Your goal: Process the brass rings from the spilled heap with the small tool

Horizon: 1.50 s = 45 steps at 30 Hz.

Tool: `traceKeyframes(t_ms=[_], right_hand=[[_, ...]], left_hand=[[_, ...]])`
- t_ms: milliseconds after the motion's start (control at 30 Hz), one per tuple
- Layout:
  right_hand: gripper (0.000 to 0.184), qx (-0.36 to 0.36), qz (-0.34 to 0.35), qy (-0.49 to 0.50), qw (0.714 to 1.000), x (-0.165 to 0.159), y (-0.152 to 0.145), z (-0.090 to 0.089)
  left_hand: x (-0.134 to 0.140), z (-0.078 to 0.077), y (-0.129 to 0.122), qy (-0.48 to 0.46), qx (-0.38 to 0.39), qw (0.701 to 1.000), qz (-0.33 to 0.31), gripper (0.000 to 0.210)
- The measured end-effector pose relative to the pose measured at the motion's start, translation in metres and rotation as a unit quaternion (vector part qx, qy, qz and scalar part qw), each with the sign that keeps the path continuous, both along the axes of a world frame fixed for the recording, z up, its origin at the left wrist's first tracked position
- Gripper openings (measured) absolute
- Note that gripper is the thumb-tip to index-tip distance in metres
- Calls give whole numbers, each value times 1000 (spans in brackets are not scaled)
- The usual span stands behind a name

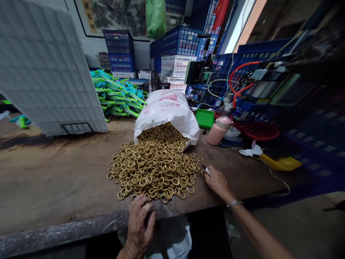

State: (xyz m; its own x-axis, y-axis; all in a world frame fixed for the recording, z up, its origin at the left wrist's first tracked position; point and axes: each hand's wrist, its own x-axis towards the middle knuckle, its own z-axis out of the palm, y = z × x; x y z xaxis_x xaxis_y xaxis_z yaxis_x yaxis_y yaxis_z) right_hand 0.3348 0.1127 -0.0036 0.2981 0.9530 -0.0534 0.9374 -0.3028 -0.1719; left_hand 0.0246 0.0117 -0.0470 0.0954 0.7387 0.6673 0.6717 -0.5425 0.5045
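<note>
A heap of brass-coloured metal rings (153, 169) spills across the wooden table from the mouth of a white sack (167, 108) lying on its side. At the near edge of the heap is my left hand (139, 223), thumb apart and fingers reaching over the table edge to the closest rings. It holds nothing that I can see. To the right of the heap, my right hand (217, 182) rests low on the table, fingers closed around a small white object with a dark tip (207, 170). The exact kind of that object is unclear. A single ring lies beside these fingertips.
A grey quilted panel (51, 68) stands at left. Behind are bundled green and blue pieces (118, 95) and stacked crates (121, 52). To the right stand a pink bottle (219, 131), a green tray (205, 118), a yellow scoop (281, 162) and a machine with red hoses (265, 84).
</note>
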Motion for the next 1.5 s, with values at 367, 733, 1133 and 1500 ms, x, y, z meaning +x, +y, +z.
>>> traceKeyframes(t_ms=[367,733,1133,1500], right_hand=[[24,158,109,472,860,-130,-61,-6],[24,35,71,616,784,-179,-91,-8],[32,9,124,562,818,-175,-98,-2],[28,-55,119,604,786,-180,-101,-7]], left_hand=[[52,20,-19,-423,-392,812,-84,40],[27,35,-17,-374,-342,859,-66,17],[9,36,-22,-243,-335,909,-41,18],[6,53,-24,-351,-462,807,-112,29]])
